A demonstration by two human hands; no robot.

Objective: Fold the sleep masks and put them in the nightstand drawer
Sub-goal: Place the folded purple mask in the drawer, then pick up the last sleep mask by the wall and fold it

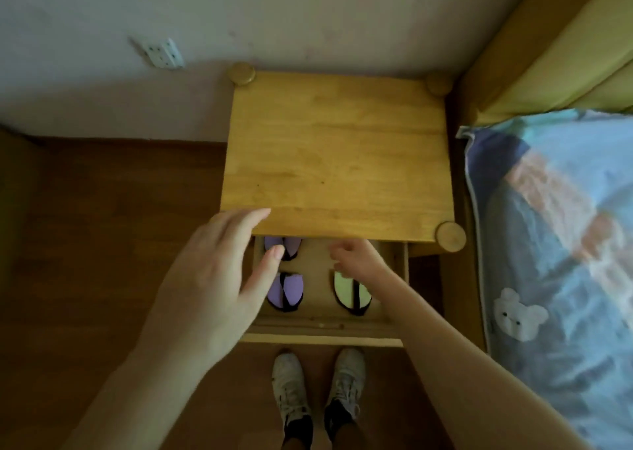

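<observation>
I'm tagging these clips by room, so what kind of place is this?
Most likely a bedroom: a wooden nightstand stands against the wall beside a bed with a patterned blanket, and its open drawer holds folded sleep masks.

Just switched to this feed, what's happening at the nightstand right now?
A person stands over the nightstand with its drawer pulled open. Three folded sleep masks lie inside: two purple ones on the left, one partly under the tabletop, and a green one on the right. The right hand reaches into the drawer, apparently holding nothing. The left hand hovers open above the drawer's left side.
</observation>
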